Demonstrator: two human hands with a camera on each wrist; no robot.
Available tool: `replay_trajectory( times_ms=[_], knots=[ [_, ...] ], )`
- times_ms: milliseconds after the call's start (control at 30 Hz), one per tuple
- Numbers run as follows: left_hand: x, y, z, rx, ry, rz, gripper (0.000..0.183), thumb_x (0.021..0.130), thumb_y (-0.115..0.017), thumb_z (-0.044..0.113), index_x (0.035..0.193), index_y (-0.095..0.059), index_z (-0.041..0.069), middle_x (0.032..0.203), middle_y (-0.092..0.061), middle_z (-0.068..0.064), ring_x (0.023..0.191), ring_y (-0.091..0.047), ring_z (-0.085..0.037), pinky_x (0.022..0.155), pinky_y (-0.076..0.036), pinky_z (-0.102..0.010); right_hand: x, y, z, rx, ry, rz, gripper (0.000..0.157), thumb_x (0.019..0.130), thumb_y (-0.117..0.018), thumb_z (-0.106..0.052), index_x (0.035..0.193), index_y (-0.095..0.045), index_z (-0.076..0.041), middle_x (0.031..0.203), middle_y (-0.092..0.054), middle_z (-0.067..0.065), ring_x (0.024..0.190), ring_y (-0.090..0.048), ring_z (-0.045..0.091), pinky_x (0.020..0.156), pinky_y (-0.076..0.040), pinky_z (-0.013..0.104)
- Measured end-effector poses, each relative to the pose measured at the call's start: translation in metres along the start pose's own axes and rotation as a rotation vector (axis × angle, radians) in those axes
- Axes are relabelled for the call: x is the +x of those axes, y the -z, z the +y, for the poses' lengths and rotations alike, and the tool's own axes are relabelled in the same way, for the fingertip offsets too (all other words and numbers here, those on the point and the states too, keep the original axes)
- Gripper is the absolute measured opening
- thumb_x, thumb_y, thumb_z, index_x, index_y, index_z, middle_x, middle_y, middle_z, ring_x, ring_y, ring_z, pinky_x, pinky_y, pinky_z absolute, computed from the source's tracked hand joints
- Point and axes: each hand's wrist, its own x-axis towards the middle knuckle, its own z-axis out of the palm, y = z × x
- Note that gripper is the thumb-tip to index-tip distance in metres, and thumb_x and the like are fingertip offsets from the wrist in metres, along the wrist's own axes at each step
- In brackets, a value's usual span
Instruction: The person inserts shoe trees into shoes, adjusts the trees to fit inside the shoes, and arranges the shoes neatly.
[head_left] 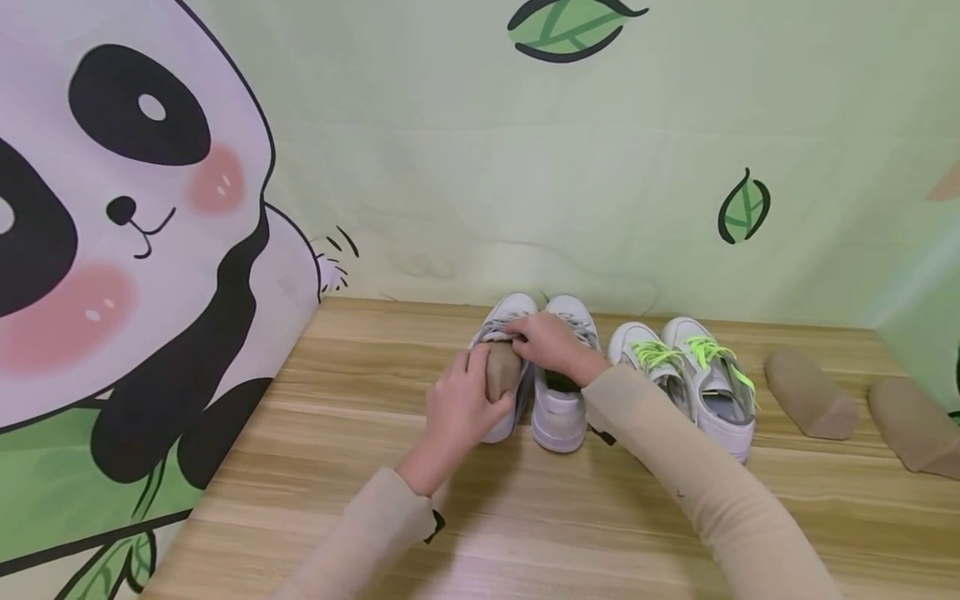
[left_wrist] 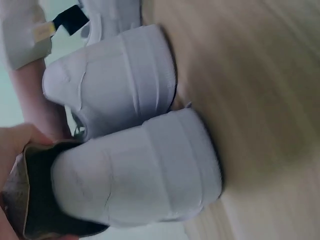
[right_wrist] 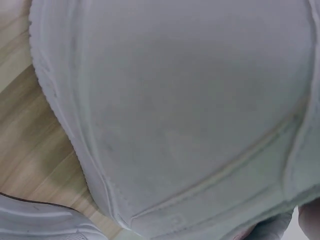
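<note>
Brown insert in mouth of leftmost white shoe. Head view: gripped by L hand, thumb one side, fingers other. R hand at tongue of same shoe, thumb & fingertip pinching just ahead of insert. Right beside, mate shoe, dark inside. Farther R, neon-laced shoe w/ its twin, then loose insert & another like it, all on wood-grain surface. Step in hand, as judged: working insert at shoe mouth, seating or drawing out; direction unclear. Next move, as judged: tongue held up w/ R, insert guided straight along shoe w/ L, w/o crushing heel collar.

L wrist view: nearer heel next to second heel; L fingers at brown edge of dark opening.

R wrist view: white panel, v. close; too blurred to tell which shoe, or to confirm R grip.
</note>
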Motion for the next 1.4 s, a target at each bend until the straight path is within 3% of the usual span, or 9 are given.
replay_trajectory(
  times_ms=[233, 467, 600, 967, 1400],
  knots=[
    [-0.007, -0.009, 0.008, 0.035, 0.079, 0.069, 0.069, 0.064, -0.072, 0.042, 0.116, -0.041, 0.01, 0.116, -0.05, -0.014, 0.096, -0.055, -0.029, 0.056, -0.049, -0.042, 0.0, -0.002, -0.002, 0.007, -0.017, 0.028, 0.023, 0.081, -0.056, -0.008, 0.101, -0.065, -0.004, 0.098, -0.067, 0.01, 0.088, -0.063, 0.026, 0.077, -0.048, 0.035],
    [-0.01, -0.021, 0.01, 0.058, 0.094, 0.209, 0.066, 0.061, -0.074, 0.04, 0.112, -0.044, 0.011, 0.115, -0.049, -0.01, 0.092, -0.054, -0.026, 0.055, -0.048, -0.039, 0.001, -0.004, -0.002, -0.002, -0.035, 0.032, 0.024, 0.08, -0.056, -0.009, 0.101, -0.066, -0.005, 0.098, -0.067, 0.009, 0.088, -0.063, 0.026, 0.077, -0.048, 0.035],
    [-0.009, -0.024, 0.011, 0.07, 0.095, 0.243, 0.062, 0.06, -0.073, 0.036, 0.11, -0.044, 0.012, 0.111, -0.048, -0.008, 0.089, -0.053, -0.026, 0.056, -0.048, -0.038, 0.001, -0.004, -0.001, -0.02, -0.022, 0.037, 0.023, 0.08, -0.056, -0.008, 0.099, -0.066, -0.005, 0.097, -0.067, 0.009, 0.085, -0.063, 0.025, 0.075, -0.049, 0.035],
    [-0.006, -0.025, 0.011, 0.078, 0.072, 0.241, 0.06, 0.061, -0.072, 0.032, 0.109, -0.044, 0.011, 0.108, -0.049, -0.008, 0.085, -0.053, -0.026, 0.056, -0.047, -0.038, -0.001, -0.005, 0.002, -0.016, 0.041, 0.08, 0.018, 0.078, -0.057, -0.005, 0.092, -0.067, -0.006, 0.089, -0.068, 0.008, 0.07, -0.062, 0.02, 0.068, -0.049, 0.033],
    [0.0, -0.03, 0.011, 0.087, 0.086, 0.228, 0.063, 0.061, -0.073, 0.032, 0.111, -0.042, 0.011, 0.107, -0.05, -0.009, 0.085, -0.053, -0.027, 0.058, -0.047, -0.04, 0.0, -0.006, 0.002, -0.022, 0.036, 0.065, 0.019, 0.079, -0.057, -0.005, 0.094, -0.068, -0.005, 0.091, -0.068, 0.008, 0.073, -0.063, 0.021, 0.069, -0.049, 0.033]
  ],
)
